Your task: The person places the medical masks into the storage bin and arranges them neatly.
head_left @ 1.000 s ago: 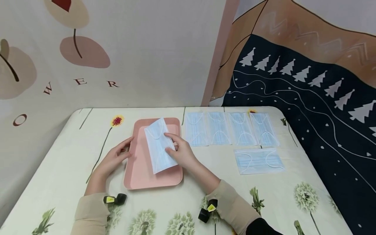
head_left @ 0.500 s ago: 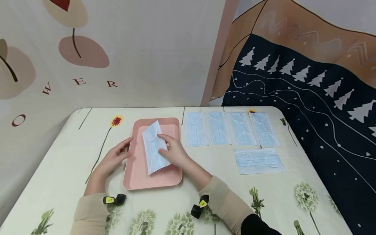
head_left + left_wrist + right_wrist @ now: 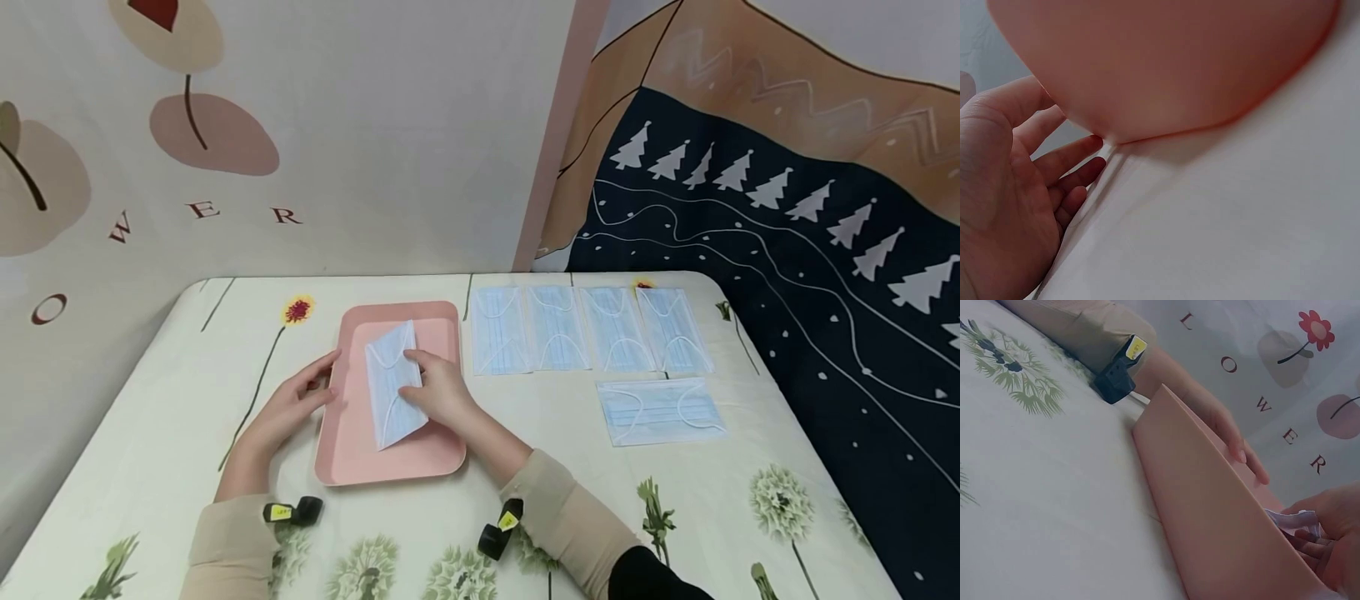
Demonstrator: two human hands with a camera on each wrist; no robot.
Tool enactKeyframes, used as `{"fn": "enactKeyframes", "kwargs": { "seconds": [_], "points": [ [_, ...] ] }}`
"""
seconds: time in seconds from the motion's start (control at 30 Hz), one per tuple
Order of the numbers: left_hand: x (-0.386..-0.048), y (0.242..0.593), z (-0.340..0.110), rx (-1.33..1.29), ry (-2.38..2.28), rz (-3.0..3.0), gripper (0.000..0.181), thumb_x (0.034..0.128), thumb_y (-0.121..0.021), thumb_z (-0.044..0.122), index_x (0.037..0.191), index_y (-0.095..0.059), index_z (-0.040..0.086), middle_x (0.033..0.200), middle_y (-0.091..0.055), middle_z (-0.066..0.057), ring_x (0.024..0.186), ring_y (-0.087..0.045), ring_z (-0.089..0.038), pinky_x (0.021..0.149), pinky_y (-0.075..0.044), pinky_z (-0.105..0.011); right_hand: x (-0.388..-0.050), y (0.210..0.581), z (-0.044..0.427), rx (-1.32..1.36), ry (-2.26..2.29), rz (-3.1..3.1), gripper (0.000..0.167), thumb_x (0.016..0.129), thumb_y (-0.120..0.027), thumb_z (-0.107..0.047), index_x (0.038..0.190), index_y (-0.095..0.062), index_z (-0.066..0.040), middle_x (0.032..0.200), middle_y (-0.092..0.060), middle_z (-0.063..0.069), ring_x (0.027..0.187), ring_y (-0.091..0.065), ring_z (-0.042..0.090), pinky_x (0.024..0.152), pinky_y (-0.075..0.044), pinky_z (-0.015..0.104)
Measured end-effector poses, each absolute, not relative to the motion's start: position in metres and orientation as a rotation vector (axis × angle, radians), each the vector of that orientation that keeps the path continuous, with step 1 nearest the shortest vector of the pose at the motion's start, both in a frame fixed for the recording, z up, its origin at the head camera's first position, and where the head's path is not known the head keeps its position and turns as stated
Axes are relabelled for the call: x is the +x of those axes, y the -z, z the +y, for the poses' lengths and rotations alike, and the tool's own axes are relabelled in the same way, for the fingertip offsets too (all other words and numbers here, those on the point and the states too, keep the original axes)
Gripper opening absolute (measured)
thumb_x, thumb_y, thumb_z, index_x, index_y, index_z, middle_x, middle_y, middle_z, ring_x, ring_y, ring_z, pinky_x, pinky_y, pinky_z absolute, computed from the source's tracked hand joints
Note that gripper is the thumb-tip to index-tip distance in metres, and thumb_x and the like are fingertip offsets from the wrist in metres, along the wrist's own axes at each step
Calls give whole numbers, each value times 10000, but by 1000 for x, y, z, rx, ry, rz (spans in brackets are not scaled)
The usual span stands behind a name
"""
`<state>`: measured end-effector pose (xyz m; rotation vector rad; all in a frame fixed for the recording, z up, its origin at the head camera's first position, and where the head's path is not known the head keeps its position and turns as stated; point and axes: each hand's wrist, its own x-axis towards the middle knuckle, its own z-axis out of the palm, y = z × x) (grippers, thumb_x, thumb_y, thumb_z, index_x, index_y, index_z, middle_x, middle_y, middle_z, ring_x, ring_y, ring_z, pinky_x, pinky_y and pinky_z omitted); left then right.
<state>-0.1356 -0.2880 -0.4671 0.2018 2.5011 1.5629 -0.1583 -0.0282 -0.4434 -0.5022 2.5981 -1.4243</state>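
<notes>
A light blue face mask (image 3: 393, 383) with white ear loops is held over the pink tray (image 3: 345, 454), tilted. My right hand (image 3: 442, 390) pinches its right edge between thumb and fingers. Whether the mask touches the tray's floor, I cannot tell. In the right wrist view only a small piece of the mask (image 3: 1297, 520) shows past the tray wall (image 3: 1210, 525). At the tray's left rim, my left hand (image 3: 288, 408) rests with fingers loosely extended. The left wrist view shows that hand (image 3: 1010, 187) against the tray's outer side (image 3: 1160, 69), part of the fingers hidden.
Right of the tray, several masks stand in a row, the nearest one (image 3: 500, 331) close to its rim. Below the row lies one sideways mask (image 3: 662, 412). A flower-print cloth covers the table (image 3: 555, 417); fabric backdrops (image 3: 390, 167) rise behind it.
The right hand has brought the mask leftward and lower over the tray, turning it slightly. The left hand and tray look unmoved.
</notes>
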Motion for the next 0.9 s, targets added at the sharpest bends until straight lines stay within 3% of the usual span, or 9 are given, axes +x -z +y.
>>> {"fn": "enactKeyframes", "kwargs": {
  "seconds": [0.2,0.5,0.9],
  "points": [
    [-135,468,-288,204,-1555,2520,627,958,-597,205,1513,-311,150,1457,-379,-168,1315,-322,-308,939,-285,-136,-156,444,-31,-477,1280,2664,581,800,-783,-168,1323,-565,-41,999,-666,62,787,-576,94,674,-479,200],
    [-136,469,-288,226,-1543,2532,616,970,-578,222,1512,-303,124,1438,-385,-180,1311,-318,-316,922,-274,-86,-153,445,-36,-421,1043,2746,605,812,-775,-285,1346,-559,-101,1289,-597,41,1183,-541,193,959,-439,317],
    [-135,469,-288,218,-1545,2527,621,966,-585,212,1513,-302,127,1440,-388,-183,1320,-315,-316,952,-274,-135,-150,447,-42,-416,835,2810,616,773,-802,-345,1309,-593,-126,1192,-655,16,1090,-599,188,886,-472,322]
  ]
}}
